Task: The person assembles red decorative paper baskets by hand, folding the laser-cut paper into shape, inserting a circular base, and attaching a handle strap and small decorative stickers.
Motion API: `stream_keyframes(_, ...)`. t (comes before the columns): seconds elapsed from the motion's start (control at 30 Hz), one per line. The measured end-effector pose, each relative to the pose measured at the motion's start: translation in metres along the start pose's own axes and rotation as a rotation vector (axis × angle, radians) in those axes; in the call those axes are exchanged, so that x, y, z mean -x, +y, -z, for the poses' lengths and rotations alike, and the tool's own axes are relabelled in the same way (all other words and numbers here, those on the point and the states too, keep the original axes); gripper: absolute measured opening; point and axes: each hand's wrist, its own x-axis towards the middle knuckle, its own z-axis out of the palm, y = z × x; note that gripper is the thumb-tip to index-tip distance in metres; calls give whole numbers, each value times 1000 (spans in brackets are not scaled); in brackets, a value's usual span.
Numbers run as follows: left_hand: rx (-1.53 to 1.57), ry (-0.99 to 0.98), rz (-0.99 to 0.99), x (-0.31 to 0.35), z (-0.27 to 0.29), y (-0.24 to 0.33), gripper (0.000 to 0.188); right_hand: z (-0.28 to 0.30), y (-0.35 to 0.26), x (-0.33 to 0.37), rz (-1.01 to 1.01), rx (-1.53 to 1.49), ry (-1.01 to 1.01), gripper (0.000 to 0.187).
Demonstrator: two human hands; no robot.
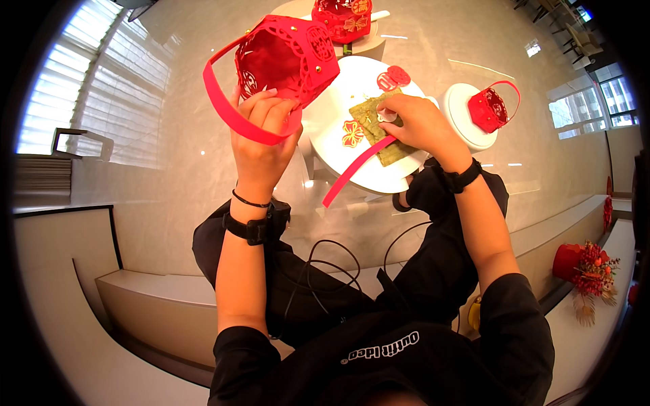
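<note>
My left hand is closed on a red cut-out felt basket, held up left of the round white table. The basket's mouth tips toward me, and its strap handle loops down past my wrist. Over the table, my right hand has its fingers curled together above a green cloth. A small pale item shows at those fingertips, too small to name. From beneath the right thumb, a loose red strip runs down over the table's near edge. A red-and-gold bow-shaped cut-out lies left of the cloth.
Red round cut-outs lie at the table's far side. Another red basket stands on a surface behind. On a white stool at right sits a smaller red basket. Black cables loop across my lap.
</note>
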Motion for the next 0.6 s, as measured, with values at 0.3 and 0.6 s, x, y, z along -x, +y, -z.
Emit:
stream_keyframes(0.3,8,-5,2,0,-2,0,27,-4,8,-3,1,7,-22,20)
stream_keyframes(0.6,4,0,1,-1,-2,1,27,10,7,-6,-64,22,90,24)
